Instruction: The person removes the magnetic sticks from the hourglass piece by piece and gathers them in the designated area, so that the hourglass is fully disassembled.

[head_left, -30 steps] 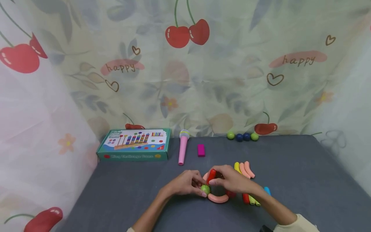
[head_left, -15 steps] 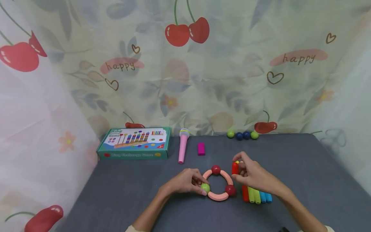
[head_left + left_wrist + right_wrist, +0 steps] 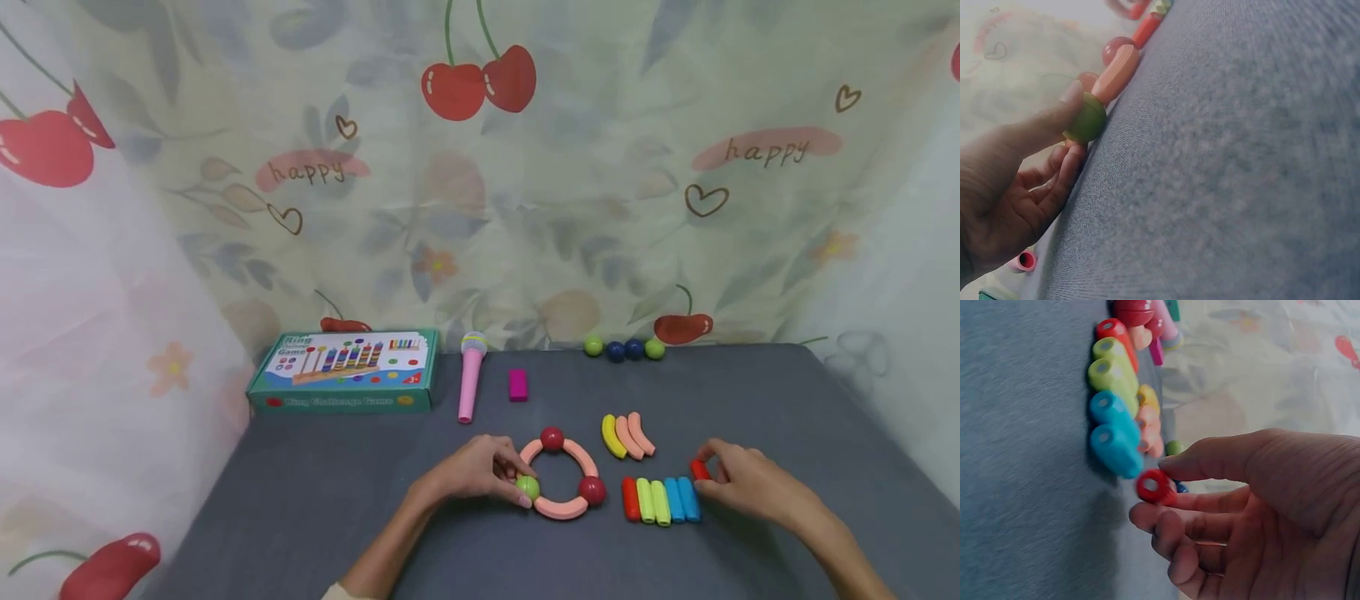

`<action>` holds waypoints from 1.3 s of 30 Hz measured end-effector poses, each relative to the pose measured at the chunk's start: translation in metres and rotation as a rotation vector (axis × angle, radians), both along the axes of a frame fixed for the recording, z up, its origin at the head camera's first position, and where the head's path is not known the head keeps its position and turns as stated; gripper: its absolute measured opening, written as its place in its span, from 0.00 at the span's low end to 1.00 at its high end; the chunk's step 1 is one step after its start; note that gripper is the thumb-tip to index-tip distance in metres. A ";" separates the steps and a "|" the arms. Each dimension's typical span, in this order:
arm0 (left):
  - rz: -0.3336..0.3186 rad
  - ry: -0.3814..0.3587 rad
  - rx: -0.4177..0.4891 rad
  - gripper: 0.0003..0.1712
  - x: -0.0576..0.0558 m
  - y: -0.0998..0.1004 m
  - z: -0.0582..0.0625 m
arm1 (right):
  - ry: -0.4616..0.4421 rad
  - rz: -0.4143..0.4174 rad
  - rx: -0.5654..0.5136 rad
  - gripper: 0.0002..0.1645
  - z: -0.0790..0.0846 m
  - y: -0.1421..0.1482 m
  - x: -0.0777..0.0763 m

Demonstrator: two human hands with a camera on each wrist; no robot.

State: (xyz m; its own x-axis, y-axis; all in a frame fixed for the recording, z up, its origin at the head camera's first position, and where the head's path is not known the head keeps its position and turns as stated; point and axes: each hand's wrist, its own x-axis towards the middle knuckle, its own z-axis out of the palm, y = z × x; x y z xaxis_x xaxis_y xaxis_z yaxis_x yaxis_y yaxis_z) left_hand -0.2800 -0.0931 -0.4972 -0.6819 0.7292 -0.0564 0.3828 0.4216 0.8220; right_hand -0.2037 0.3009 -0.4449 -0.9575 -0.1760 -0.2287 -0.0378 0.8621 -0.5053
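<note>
My left hand pinches the green ball on the left of a ring lying on the table. Two dark red balls and pink curved pieces make up the rest of that ring. At the right, my right hand holds a short red stick between thumb and fingers, its hollow end showing in the right wrist view. Just left of it lies a row of sticks: a red stick, two yellow-green sticks and two blue sticks, side by side.
Behind the row lie a yellow curved piece and two pink curved pieces. Along the back stand a game box, a pink toy microphone, a magenta block and several green and blue balls.
My right hand has carried the red stick from the ring, past the curved pieces, to the right end of the stick row. My left hand stays on the green ball.
</note>
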 end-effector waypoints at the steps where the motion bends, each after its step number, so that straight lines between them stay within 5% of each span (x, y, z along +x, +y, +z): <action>1: 0.001 0.003 0.001 0.17 0.000 -0.001 0.000 | -0.014 0.002 -0.001 0.18 -0.002 0.002 0.000; 8: -0.008 0.025 -0.021 0.17 -0.001 -0.002 0.001 | -0.058 0.016 -0.060 0.09 -0.012 0.002 0.002; 14: -0.042 0.015 -0.026 0.17 0.000 0.000 0.002 | -0.074 0.026 -0.047 0.11 -0.008 0.000 0.002; 17: -0.073 0.026 -0.049 0.15 0.001 0.001 0.005 | -0.018 0.010 0.017 0.14 -0.003 -0.008 0.001; 21: -0.117 0.072 -0.142 0.15 0.004 0.003 0.014 | 0.165 0.028 0.117 0.16 0.007 -0.035 -0.001; 26: -0.139 0.177 -0.290 0.19 0.012 0.005 0.030 | 0.245 0.301 0.019 0.16 0.011 -0.080 -0.004; 30: -0.091 0.353 -0.201 0.20 0.024 0.013 0.039 | 0.208 0.525 -0.046 0.16 0.004 -0.107 -0.008; 35: -0.088 0.605 -0.140 0.17 0.032 0.030 0.030 | 0.243 0.596 -0.033 0.11 -0.006 -0.121 -0.014; 39: -0.142 0.581 -0.252 0.16 0.032 0.034 0.017 | 0.235 0.582 -0.002 0.14 -0.008 -0.124 -0.017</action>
